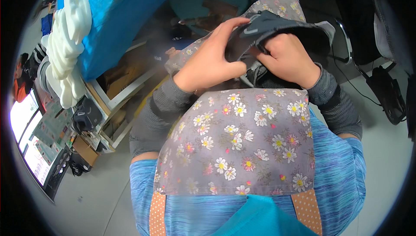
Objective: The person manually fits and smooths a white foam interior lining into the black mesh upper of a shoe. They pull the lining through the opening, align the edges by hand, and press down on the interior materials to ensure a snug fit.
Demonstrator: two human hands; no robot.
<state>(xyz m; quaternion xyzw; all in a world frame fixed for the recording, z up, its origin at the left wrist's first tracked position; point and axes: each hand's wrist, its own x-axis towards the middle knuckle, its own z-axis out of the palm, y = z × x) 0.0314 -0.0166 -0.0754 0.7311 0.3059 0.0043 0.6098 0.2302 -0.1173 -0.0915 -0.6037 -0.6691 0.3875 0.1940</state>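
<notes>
Above my lap, my left hand (212, 58) and my right hand (292, 58) hold a dark grey fabric piece (277, 22) that looks like a shoe upper. My left fingers lie on its left side, thumb spread low, with the fabric between them. The right hand is curled in a fist at its opening; those fingertips are hidden. Below the right hand shows a lighter grey, striped part (252, 74); I cannot tell whether it belongs to the same piece. A grey floral apron (242, 140) covers my front and legs.
White foot-shaped pieces (67, 41) hang stacked beside a blue-covered surface (108, 15) at the left. Below stands a wooden-framed shelf (125, 91). A round teal surface (182, 4) with scraps is ahead. A chrome leg (346, 41) and a black object (385, 93) with a cord are at right.
</notes>
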